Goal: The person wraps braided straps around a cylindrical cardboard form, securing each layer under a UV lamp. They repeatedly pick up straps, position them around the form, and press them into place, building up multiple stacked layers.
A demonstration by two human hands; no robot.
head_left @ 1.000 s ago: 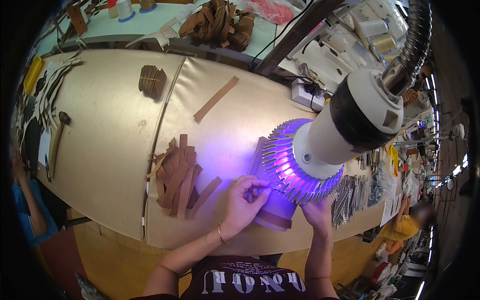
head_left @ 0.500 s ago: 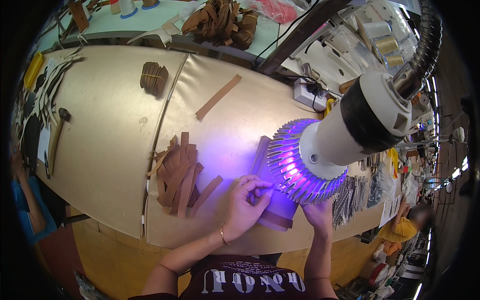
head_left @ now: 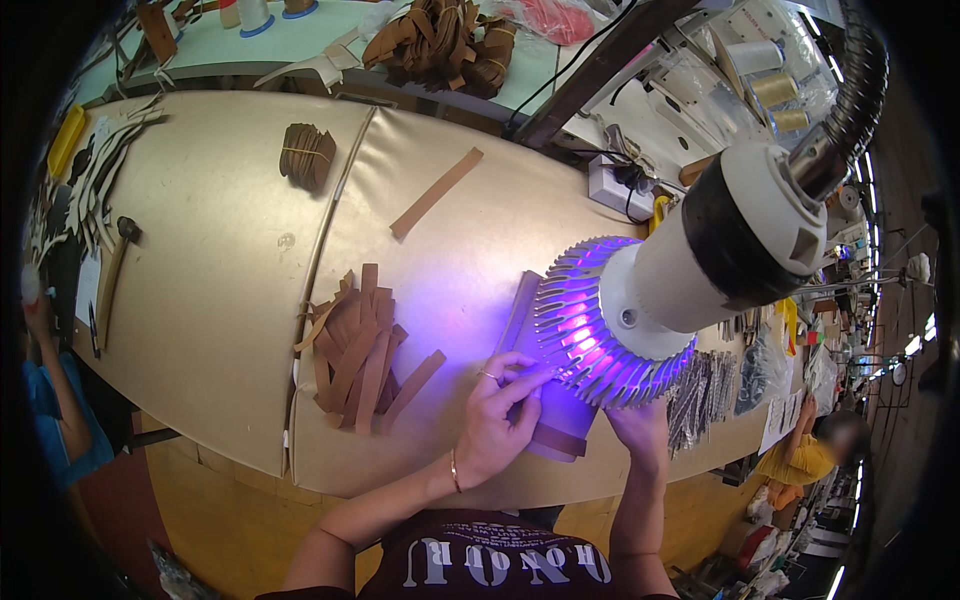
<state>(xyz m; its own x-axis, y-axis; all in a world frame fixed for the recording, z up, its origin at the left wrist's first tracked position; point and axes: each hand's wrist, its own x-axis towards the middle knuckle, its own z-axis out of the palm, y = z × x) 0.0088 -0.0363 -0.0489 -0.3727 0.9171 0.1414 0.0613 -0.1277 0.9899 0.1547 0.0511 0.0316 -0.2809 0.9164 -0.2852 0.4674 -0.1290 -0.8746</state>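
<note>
My left hand (head_left: 497, 418) is over a flat leather-like panel (head_left: 572, 405) tinted violet by the lamp. Its fingers are bent and drawn together, tips at the rim of the lamp head; whatever they pinch is too small to make out. A brown strip (head_left: 558, 441) crosses the panel's near end, and a longer strip (head_left: 518, 305) runs beside its far left part. My right hand (head_left: 640, 428) is at the panel's right side, its fingers hidden beneath the lamp. The white lamp (head_left: 650, 300) with a finned metal head shines purple and covers much of the panel.
Left of my left hand lies a loose pile of brown strips (head_left: 360, 350). A single strip (head_left: 437, 194) and a banded bundle (head_left: 307, 157) lie farther off. A hammer (head_left: 118, 255) rests at far left. Metal pieces (head_left: 705, 395) lie right of the lamp; people sit at both sides.
My left hand has shifted slightly right, its fingers reaching a little farther toward the lamp head. The right hand has barely moved. At far left, the other person's hand has moved up a little.
</note>
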